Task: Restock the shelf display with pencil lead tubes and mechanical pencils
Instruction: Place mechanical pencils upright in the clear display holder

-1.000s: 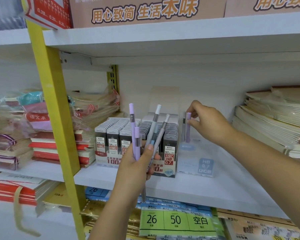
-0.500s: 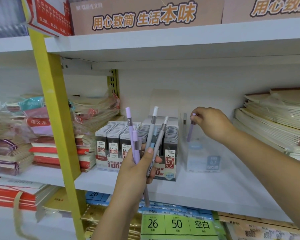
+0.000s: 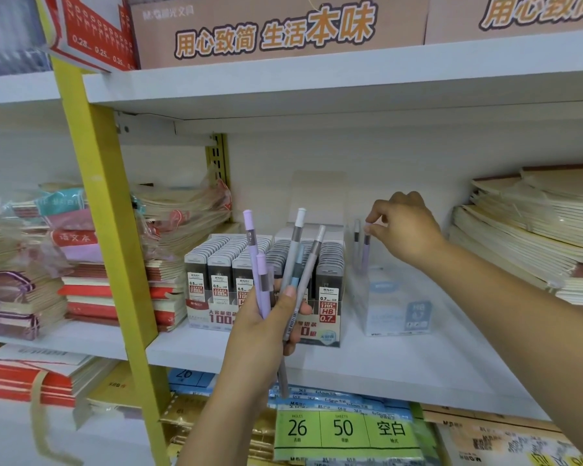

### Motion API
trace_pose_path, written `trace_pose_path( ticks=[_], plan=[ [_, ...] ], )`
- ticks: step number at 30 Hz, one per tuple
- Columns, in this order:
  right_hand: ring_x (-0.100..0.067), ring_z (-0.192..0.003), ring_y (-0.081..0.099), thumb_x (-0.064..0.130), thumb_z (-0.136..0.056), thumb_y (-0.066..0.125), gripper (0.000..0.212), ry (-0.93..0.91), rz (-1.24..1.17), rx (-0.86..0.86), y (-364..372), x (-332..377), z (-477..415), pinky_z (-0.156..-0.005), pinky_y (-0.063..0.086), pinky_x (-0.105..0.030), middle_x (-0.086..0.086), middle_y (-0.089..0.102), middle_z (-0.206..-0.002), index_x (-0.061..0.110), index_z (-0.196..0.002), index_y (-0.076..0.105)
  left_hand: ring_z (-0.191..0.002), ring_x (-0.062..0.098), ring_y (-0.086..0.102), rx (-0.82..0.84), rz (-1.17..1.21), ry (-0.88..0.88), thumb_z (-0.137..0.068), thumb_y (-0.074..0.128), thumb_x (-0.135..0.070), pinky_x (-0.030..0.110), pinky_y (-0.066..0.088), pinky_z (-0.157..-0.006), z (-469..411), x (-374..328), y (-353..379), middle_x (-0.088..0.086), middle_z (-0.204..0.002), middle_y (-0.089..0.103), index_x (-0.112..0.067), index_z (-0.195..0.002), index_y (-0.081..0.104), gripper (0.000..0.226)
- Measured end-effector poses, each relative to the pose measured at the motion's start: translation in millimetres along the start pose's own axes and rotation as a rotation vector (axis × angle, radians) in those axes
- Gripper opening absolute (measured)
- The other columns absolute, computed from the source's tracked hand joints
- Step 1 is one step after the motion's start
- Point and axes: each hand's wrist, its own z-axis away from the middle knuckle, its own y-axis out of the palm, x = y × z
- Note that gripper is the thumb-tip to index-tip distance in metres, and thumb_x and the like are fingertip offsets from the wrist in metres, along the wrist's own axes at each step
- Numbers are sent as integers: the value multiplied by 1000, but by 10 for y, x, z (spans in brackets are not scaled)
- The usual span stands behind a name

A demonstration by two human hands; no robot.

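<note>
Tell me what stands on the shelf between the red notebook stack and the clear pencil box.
The display box of pencil lead tubes stands there, shown in the head view; the left hand holds mechanical pencils in front of it.

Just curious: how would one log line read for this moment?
right hand: pinches purple pencil in clear box | left hand: grips pencil bunch

Five slim mechanical pencils [image 3: 296, 237] in purple, grey and blue sit in one bunch; two more upright pencils [image 3: 365, 253] stand in one clear plastic box [image 3: 398, 311]
</note>
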Motion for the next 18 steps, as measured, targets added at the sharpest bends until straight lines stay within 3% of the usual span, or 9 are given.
trace_pose_path(
  ticks=[3, 5, 7, 8, 10, 13, 15, 18],
  plan=[
    [-34, -134, 32, 52, -91, 54, 54, 74, -169, 53, -156, -3, 247, -106, 31, -36, -15, 33, -144, 31, -140, 47, -53, 7, 50, 10, 0, -4, -86, 61, -47, 24, 43, -49, 25, -6, 16, 0, -79, 73, -31, -98, 69, 21],
    [-28, -145, 21, 76, -72, 52, 79, 146, -291, 220, -290, -67, 556, -113, 23, -37, -4, 10, -159, 51, -144, 29, -53, 8, 50, 41, 4, 2, -83, 61, -49, 23, 42, -49, 55, -20, 8, 1, -79, 72, -37, -91, 71, 17],
    [-21, -148, 13, 80, -60, 60, 91, 172, -258, 410, -353, -133, 883, -112, 21, -33, 6, -4, -162, 61, -141, 22, -53, 9, 49, 45, 6, -4, -84, 61, -47, 23, 42, -49, 94, -16, -7, 2, -77, 71, -34, -94, 70, 18],
    [-20, -147, 15, 71, -66, 66, 86, 175, -233, 442, -352, -151, 1014, -112, 22, -31, 6, -3, -162, 59, -140, 26, -52, 9, 49, 42, 1, -10, -86, 61, -46, 23, 42, -48, 115, -17, -13, 1, -74, 69, -30, -96, 69, 21],
    [-20, -139, 34, 46, -82, 70, 57, 156, -228, 328, -306, -123, 1203, -107, 29, -25, 0, 18, -160, 49, -133, 46, -51, 9, 48, 45, -17, -21, -89, 60, -42, 23, 42, -47, 145, -24, -16, -3, -69, 66, -21, -99, 66, 24],
    [-19, -112, 57, 30, -89, 68, 18, 126, -237, 160, -252, -18, 1371, -85, 33, -19, 0, 45, -145, 39, -104, 64, -51, 9, 48, 51, -18, -36, -99, 57, -32, 23, 42, -47, 163, -36, 10, -2, -72, 70, -21, -102, 65, 14],
    [-18, -101, 60, 32, -88, 68, 13, 122, -228, 138, -246, 67, 1447, -81, 36, -22, 2, 49, -139, 41, -95, 62, -51, 8, 49, 52, -17, -43, -98, 57, -32, 22, 43, -47, 174, -55, 35, 1, -74, 71, -23, -103, 65, 13],
    [-18, -94, 61, 39, -90, 63, 17, 120, -144, 133, -243, 227, 1506, -78, 38, -22, 1, 43, -141, 39, -107, 62, -52, 8, 50, 71, -27, -43, -97, 58, -34, 22, 44, -49, 187, -93, 79, 1, -77, 71, -25, -103, 66, 14]
  ],
)
